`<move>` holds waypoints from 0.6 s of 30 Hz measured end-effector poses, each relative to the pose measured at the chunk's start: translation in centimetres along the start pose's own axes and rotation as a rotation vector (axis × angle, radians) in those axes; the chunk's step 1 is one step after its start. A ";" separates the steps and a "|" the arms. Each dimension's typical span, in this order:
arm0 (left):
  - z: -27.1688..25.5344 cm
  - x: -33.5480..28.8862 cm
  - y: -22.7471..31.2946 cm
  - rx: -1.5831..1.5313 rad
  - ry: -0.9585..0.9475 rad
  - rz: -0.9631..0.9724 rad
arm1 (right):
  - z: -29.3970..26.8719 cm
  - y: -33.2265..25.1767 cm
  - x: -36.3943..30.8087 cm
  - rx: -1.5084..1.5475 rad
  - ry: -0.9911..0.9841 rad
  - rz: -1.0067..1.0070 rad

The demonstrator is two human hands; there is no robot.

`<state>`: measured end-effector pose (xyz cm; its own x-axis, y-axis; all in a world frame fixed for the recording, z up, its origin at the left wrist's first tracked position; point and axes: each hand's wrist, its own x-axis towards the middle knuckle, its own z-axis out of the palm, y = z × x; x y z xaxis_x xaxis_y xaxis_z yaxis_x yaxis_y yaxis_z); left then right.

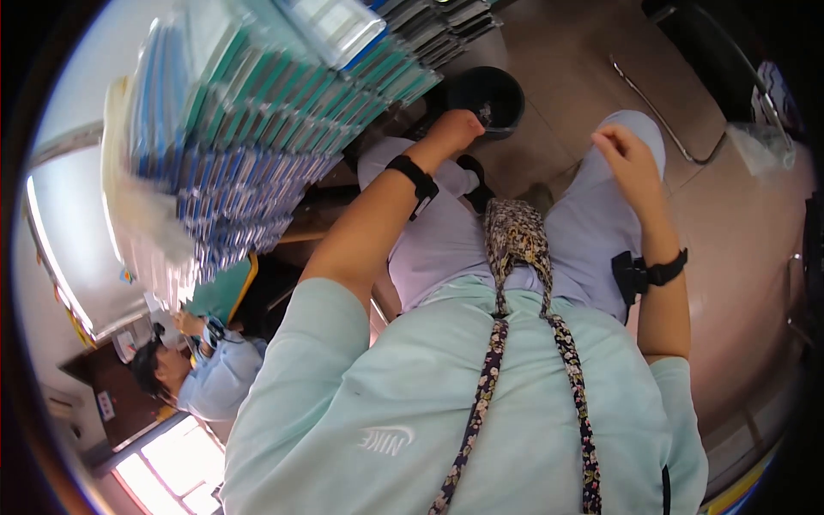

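My left hand (pixel 457 131) is closed in a fist beside the near rim of a round dark bin (pixel 513 99). Anything inside the fist is hidden from view. A small, crumpled clear scrap shows in the bin just past my knuckles. Over my right knee, my right hand (pixel 625 159) is loosely bent, thumb and fingers a little apart, with nothing visible in it. Each wrist has a black strap; the right one carries a dark block (pixel 631 273). A floral cloth pouch (pixel 515 232) hangs on straps between my thighs.
Tall stacks of clear-wrapped packs with green and blue edges (pixel 266 94) rise at my left. Beyond them a person in light blue (pixel 223 378) sits with raised hands. A black chair with a metal frame (pixel 708 60) and a clear plastic bag (pixel 760 146) stand at far right.
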<state>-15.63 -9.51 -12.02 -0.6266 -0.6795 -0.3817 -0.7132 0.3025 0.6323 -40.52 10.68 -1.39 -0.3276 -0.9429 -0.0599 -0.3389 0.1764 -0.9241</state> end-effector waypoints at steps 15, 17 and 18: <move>2.5 10.9 -11.7 0.289 0.172 -0.182 | -3.0 6.0 -1.8 0.336 0.479 0.324; 3.7 11.0 -11.0 0.367 0.221 -0.171 | -2.6 5.5 -1.5 0.271 0.500 0.295; 4.3 11.1 -10.7 0.447 0.286 -0.163 | -2.6 5.4 -1.6 0.272 0.483 0.309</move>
<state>-16.34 -17.40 -25.90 -0.4308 -0.8769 -0.2131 -0.8969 0.3899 0.2088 -44.10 13.85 -5.34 -0.7567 -0.6153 -0.2210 0.0506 0.2819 -0.9581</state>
